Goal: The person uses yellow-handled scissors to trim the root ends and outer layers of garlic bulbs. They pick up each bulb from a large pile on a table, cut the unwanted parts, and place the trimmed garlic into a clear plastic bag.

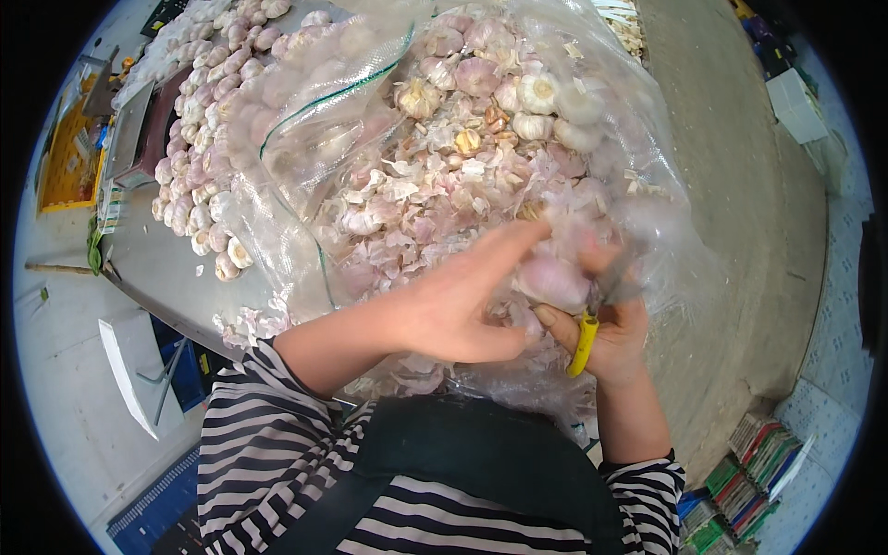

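Observation:
A pale purple garlic bulb lies between my two hands, just above the loose skins. My left hand reaches in from the left, thumb and fingers spread around the near side of the bulb; no firm grip on it shows. In my right hand is a yellow-handled cutting tool, its metal part blurred, possibly scissors. The right thumb rests against or close to the bulb's lower edge, and the right fingertips are smeared by motion. Beneath both hands, dry garlic skins cover an opened clear mesh-plastic bag.
Whole bulbs lie in the bag's far part. A heap of garlic covers the metal table at left, beside a scale. Further left is a yellow crate. Stacked colourful crates stand at lower right on the floor.

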### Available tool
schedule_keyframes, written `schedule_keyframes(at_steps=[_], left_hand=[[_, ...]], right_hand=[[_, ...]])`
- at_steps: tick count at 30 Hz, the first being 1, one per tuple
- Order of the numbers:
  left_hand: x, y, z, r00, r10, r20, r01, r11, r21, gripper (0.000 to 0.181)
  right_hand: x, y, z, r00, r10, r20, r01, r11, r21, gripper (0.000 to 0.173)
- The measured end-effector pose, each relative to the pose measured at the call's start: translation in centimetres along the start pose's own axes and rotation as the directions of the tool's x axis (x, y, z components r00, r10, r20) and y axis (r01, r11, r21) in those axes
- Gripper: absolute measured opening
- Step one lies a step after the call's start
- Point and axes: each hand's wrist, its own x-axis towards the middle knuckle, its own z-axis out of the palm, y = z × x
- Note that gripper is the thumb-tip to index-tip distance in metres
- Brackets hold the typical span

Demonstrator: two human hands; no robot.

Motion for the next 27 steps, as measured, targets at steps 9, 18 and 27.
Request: schedule_keyframes(at_steps=[9,18,27], left_hand=[[1.0,-1.3,2.3,0.794,-0.492,0.357,0.546,0.32,-0.774,0.042],[-0.7,-4.1,1.4,0.931,-0.061,0.359,0.352,-0.099,-0.931,0.047],[-3.2,-7.5,-5.3,0.912,-0.325,-0.251,0.381,0.898,0.22,0.057]], right_hand=[[-1.3,-0.7,1.2,0.905,0.425,-0.005,-0.331,0.713,0.618,0.054],[-0.5,-0.1,1.7,0.806,0.591,-0.02,-0.496,0.694,0.522,0.051],[-1.2,1.1,1.6,0.789,0.611,-0.062,-0.54,0.738,0.405,0.053]])
